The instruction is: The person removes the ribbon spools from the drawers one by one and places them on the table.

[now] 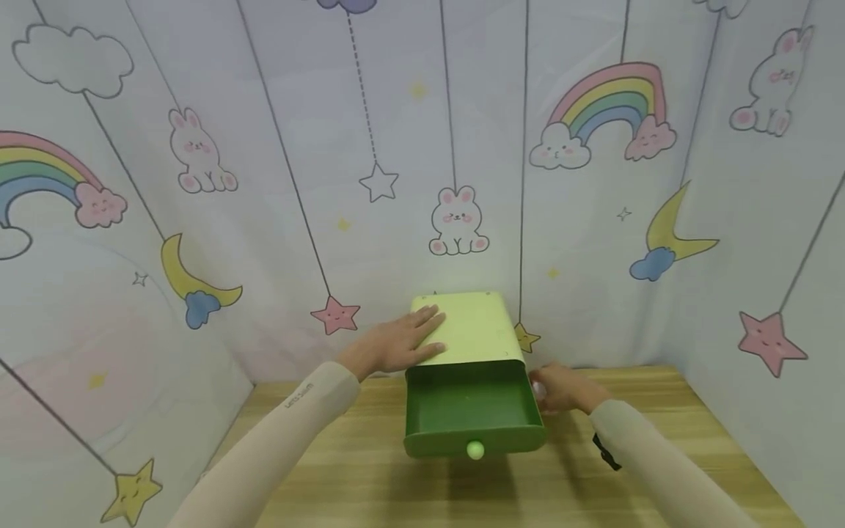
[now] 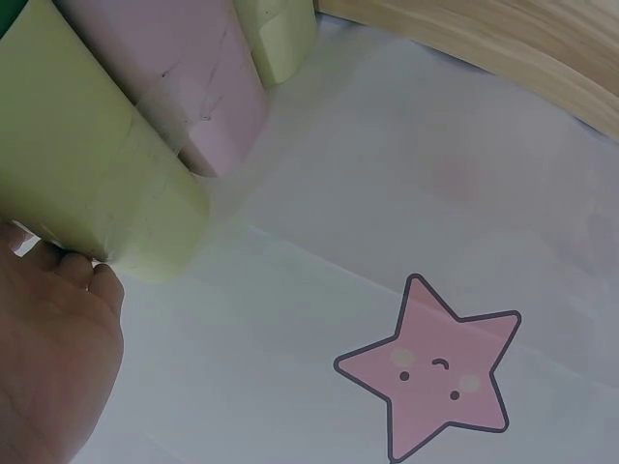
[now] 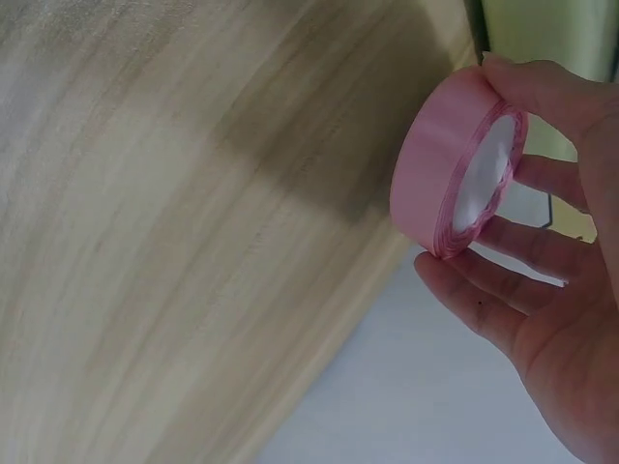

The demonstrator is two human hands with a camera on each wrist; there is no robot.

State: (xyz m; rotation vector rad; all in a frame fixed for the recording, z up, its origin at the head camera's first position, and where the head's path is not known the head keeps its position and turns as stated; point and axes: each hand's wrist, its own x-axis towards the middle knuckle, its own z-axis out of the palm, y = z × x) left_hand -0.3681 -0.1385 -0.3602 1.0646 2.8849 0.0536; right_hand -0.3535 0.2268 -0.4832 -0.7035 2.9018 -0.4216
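Note:
A drawer cabinet with a pale yellow-green top (image 1: 472,330) stands against the back wall, its green top drawer (image 1: 472,441) pulled out and its inside showing bare. My left hand (image 1: 403,341) rests on the cabinet's top near its left edge, fingers stretched out. Beside the drawer's right side, low down, is my right hand (image 1: 561,389). Between its thumb and fingers it holds a roll of pink ribbon (image 3: 435,169), best seen in the right wrist view. From the head the roll is hidden.
Below the top tier, the left wrist view shows a pink tier (image 2: 184,68) and another yellow-green tier (image 2: 279,39). The drawer has a round light-green knob (image 1: 475,450). Under everything lies a wood-grain table (image 1: 330,455), with printed cloth walls (image 1: 297,110) around it.

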